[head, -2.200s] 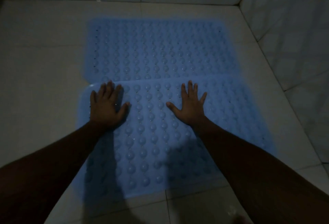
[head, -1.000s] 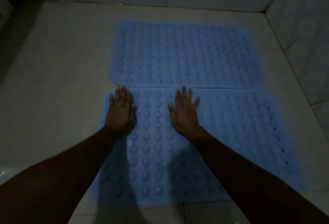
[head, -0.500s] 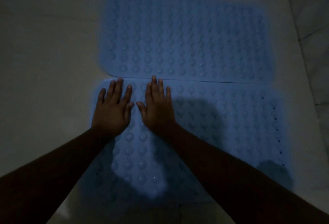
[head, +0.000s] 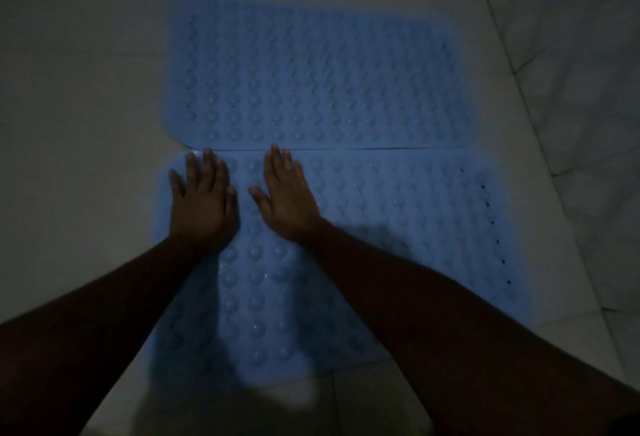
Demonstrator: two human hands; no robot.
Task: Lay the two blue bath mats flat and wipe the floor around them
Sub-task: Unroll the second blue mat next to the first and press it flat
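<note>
Two blue bath mats with rows of round bumps lie flat on the pale tiled floor, long edges meeting. The far mat (head: 322, 75) lies beyond the seam. The near mat (head: 398, 227) lies under both my arms. My left hand (head: 202, 203) presses palm down on the near mat's far left corner, fingers straight. My right hand (head: 287, 198) presses flat beside it, fingertips reaching the seam. Neither hand holds anything. My forearms hide part of the near mat.
The tiled floor (head: 76, 96) stretches to the left of the mats. A tiled wall (head: 571, 37) rises on the right, meeting the back wall at the far right corner. A narrow strip of floor runs between the mats and the right wall.
My right hand has slid left across the near mat until it lies beside my left hand near the far left corner. The view has shifted too.
</note>
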